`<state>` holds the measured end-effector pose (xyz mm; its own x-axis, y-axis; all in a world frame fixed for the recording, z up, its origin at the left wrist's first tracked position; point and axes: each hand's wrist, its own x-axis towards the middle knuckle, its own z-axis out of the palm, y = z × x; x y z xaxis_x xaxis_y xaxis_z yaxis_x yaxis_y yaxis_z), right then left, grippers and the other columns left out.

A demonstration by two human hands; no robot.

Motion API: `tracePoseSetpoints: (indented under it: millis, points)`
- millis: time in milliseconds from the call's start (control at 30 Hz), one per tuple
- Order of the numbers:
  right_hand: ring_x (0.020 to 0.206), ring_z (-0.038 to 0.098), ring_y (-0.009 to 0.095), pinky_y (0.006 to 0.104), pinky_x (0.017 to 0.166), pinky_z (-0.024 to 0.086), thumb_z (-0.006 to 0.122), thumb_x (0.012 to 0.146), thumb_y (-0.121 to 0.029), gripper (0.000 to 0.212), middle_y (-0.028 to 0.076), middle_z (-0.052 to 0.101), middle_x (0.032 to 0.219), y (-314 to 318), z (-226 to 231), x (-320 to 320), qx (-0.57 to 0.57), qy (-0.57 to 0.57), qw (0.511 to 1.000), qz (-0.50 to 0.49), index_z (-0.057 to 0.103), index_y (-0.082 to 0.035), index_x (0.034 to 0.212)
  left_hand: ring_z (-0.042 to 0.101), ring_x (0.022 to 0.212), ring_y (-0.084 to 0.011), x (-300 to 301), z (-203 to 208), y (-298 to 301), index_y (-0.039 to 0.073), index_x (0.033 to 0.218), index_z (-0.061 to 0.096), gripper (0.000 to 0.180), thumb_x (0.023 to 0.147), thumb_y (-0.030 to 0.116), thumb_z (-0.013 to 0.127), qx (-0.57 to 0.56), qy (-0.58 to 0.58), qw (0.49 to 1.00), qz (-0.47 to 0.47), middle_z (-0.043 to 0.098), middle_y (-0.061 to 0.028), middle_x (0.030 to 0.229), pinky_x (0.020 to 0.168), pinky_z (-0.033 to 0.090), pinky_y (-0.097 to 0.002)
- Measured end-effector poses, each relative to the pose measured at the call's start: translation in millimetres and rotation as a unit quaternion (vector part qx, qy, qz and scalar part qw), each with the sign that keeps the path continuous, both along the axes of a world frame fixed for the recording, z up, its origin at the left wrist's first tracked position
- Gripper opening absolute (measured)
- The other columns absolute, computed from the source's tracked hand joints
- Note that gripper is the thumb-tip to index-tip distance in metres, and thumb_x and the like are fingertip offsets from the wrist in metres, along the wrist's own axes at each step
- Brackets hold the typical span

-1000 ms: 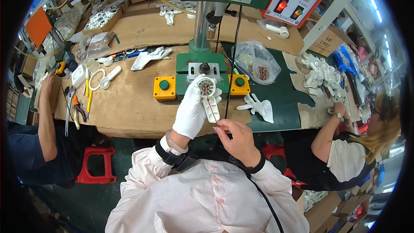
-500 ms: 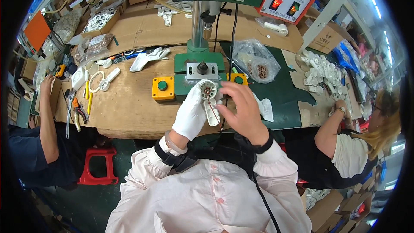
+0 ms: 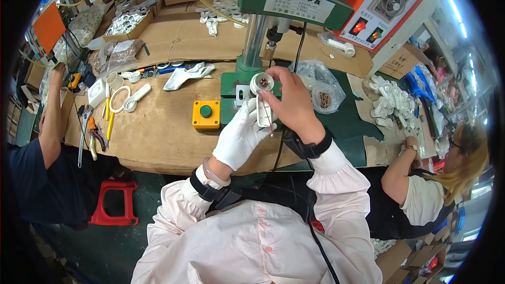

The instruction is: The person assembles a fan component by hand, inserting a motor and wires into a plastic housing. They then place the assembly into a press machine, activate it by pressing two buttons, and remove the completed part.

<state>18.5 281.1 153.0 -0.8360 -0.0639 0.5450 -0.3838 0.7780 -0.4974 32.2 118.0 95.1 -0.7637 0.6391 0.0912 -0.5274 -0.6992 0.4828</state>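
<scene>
A white plastic housing with a round, cup-like head (image 3: pixel 261 82) and a short handle is held up in front of the green press (image 3: pixel 229 87). Small copper-coloured parts show inside the head, and a thin reddish wire runs down along the handle. My left hand (image 3: pixel 239 138), in a white glove, is closed around the handle from below. My bare right hand (image 3: pixel 295 100) has its thumb and fingers gripping the head's right side. Behind the housing, the metal fixture plate (image 3: pixel 241 95) on the press base is partly hidden.
A yellow button box (image 3: pixel 205 114) stands left of the press. White gloves (image 3: pixel 189 75), pliers (image 3: pixel 96 135) and white plastic parts lie leftward. At right are a clear bag (image 3: pixel 325 97) of copper-coloured pieces and a white parts pile (image 3: pixel 392 100). Co-workers sit at both sides.
Both hands have raised the housing farther away, toward the press. My right hand has closed in on the round head. The view has shifted, so the press appears farther right.
</scene>
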Motion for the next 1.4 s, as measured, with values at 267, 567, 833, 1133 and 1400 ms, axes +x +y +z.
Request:
tracePoseSetpoints:
  millis: [267, 567, 833, 1133, 1400]
  points:
    - [0.102, 0.061, 0.034, 0.0424, 0.085, 0.049, 0.072, 0.082, -0.017, 0.047, 0.015, 0.065, 0.11, -3, -2, -18, 0.086, -0.045, 0.995, -0.018, 0.049, -0.005, 0.121, 0.052, 0.125, -0.025, -7, -8, 1, 0.008, 0.147, 0.035, 0.049, 0.106, 0.034, 0.039, 0.001, -0.023, 1.0, -0.018, 0.05, -0.0084, 0.14, 0.104, 0.044, -0.0415]
    - [0.103, 0.062, 0.033, 0.041, 0.083, 0.051, 0.07, 0.083, -0.012, 0.046, 0.015, 0.066, 0.107, -6, -3, -13, 0.106, -0.061, 0.992, -0.037, 0.05, -0.004, 0.123, 0.052, 0.125, -0.0263, -1, -15, 0, 0.008, 0.147, 0.035, 0.049, 0.106, 0.034, 0.04, -0.036, -0.032, 0.999, -0.018, 0.05, -0.0096, 0.14, 0.104, 0.044, -0.0416]
    - [0.103, 0.061, 0.031, 0.0369, 0.082, 0.052, 0.063, 0.086, -0.004, 0.035, 0.015, 0.065, 0.112, 48, -19, 65, -0.064, 0.024, 0.993, -0.094, 0.057, -0.002, 0.121, 0.054, 0.12, -0.0288, 31, -14, -63, 0.003, 0.144, 0.039, 0.05, 0.1, 0.021, 0.056, -0.384, 0.184, 0.867, 0.258, 0.057, -0.015, 0.131, 0.104, 0.043, -0.0407]
    - [0.108, 0.057, 0.036, 0.0427, 0.093, 0.046, 0.067, 0.084, -0.007, 0.037, 0.016, 0.065, 0.108, 51, -72, 78, 0.087, 0.028, 0.987, -0.133, 0.059, -0.001, 0.119, 0.054, 0.116, -0.0345, -9, -28, -85, 0.002, 0.136, 0.048, 0.056, 0.086, 0.011, 0.071, -0.642, 0.549, 0.368, 0.388, 0.06, -0.0181, 0.122, 0.1, 0.042, -0.0418]
    - [0.104, 0.056, 0.038, 0.0439, 0.088, 0.046, 0.068, 0.084, -0.012, 0.041, 0.016, 0.064, 0.106, 67, -68, 87, 0.073, 0.005, 0.984, -0.163, 0.059, -0.006, 0.124, 0.052, 0.119, -0.0351, -5, -43, -82, 0.001, 0.135, 0.048, 0.056, 0.085, 0.011, 0.071, -0.617, 0.473, 0.44, 0.449, 0.057, -0.017, 0.125, 0.104, 0.039, -0.043]
